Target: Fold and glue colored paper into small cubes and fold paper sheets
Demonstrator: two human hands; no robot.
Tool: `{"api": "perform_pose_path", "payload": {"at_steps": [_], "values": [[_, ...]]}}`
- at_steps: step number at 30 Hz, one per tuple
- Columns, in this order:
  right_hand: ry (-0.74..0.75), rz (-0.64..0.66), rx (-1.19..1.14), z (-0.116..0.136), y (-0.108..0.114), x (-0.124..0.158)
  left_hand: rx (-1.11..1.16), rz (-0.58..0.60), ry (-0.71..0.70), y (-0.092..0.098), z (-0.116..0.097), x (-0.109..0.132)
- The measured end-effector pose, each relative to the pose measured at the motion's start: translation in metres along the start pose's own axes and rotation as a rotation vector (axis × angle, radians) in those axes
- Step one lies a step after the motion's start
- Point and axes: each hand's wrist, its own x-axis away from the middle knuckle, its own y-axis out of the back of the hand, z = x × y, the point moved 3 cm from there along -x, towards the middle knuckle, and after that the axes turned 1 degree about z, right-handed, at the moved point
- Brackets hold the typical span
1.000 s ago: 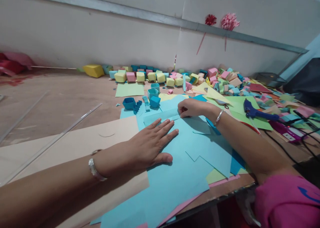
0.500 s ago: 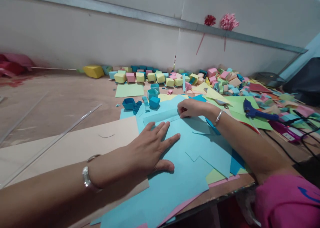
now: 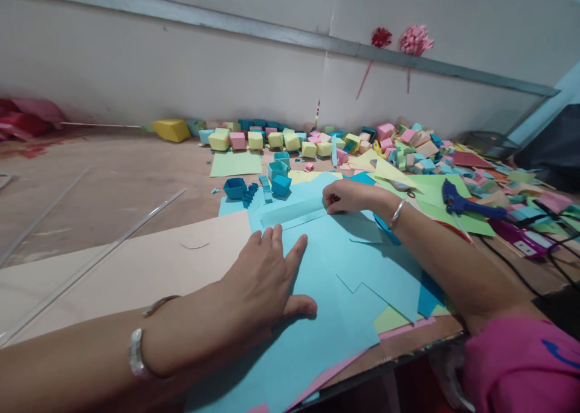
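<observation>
A light blue paper sheet (image 3: 326, 331) lies spread before me on a pile of coloured papers. Near its far side runs a long, narrow folded strip of the same paper (image 3: 294, 212). My left hand (image 3: 260, 280) rests palm down on the sheet with its fingers stretched out, the tips just short of the strip. At the strip's right end my right hand (image 3: 348, 195) is closed, fingertips pinching the light blue paper; the exact grip is partly hidden by the curled fingers. Small blue paper boxes (image 3: 281, 185) and zigzag-folded strips (image 3: 265, 190) sit just beyond.
A row of pastel paper cubes (image 3: 255, 139) lines the wall, with a heap of more (image 3: 408, 153) to the right. A blue glue gun (image 3: 471, 206) lies on green paper by a purple power strip (image 3: 521, 239). Beige card (image 3: 208, 250) and a clear rod (image 3: 136, 228) are at left.
My left hand has slid a little left and back toward me, off the near edge of the folded strip. My right hand has stayed in place.
</observation>
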Motion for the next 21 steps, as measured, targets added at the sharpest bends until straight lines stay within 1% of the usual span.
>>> {"api": "perform_pose_path", "payload": {"at_steps": [3, 6, 8, 10, 12, 13, 16, 18, 21], "values": [[0.008, -0.003, 0.019, -0.001, 0.0, -0.001, -0.024, -0.045, -0.007, -0.006, 0.001, 0.003], [0.006, -0.015, 0.045, 0.0, -0.001, -0.002, 0.011, -0.085, -0.023, -0.011, 0.002, 0.01], [0.015, -0.055, 0.123, 0.007, -0.001, 0.0, 0.066, -0.124, -0.04, -0.008, 0.003, 0.014], [0.054, -0.121, 0.281, 0.023, -0.003, 0.007, 0.11, -0.134, -0.081, -0.001, 0.001, 0.015], [0.088, -0.164, 0.46, 0.045, -0.007, 0.016, 0.125, -0.114, -0.088, 0.006, 0.0, 0.012], [0.081, -0.161, 0.522, 0.056, -0.01, 0.022, 0.126, -0.098, -0.066, 0.009, 0.0, 0.009], [0.045, -0.151, 0.604, 0.084, -0.02, 0.037, 0.109, -0.038, 0.037, 0.008, 0.001, -0.005], [0.061, -0.157, 0.615, 0.095, -0.027, 0.044, 0.079, 0.012, 0.054, 0.004, 0.001, -0.013], [0.119, -0.142, 0.639, 0.101, -0.038, 0.048, 0.01, 0.058, 0.041, -0.002, 0.002, -0.019]]}}
